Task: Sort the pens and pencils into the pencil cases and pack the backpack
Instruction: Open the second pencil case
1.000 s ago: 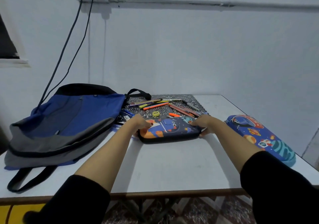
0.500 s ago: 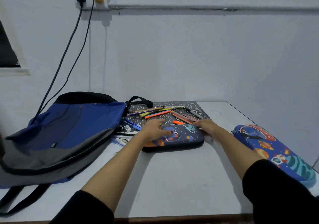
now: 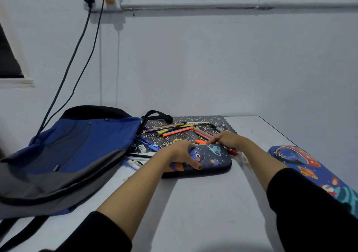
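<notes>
Left hand [image 3: 180, 152] flat, fingers spread, pins case [image 3: 211, 159] to surface [image 3: 203, 203] near the loose pens [image 3: 178, 131], likely steadying it while right hand [image 3: 226, 140] works the far edge; right fingers' grip unclear.

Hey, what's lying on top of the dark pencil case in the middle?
The left hand rests spread on the dark pencil case; the right hand reaches toward its far edge. The part under the palm is covered.
</notes>
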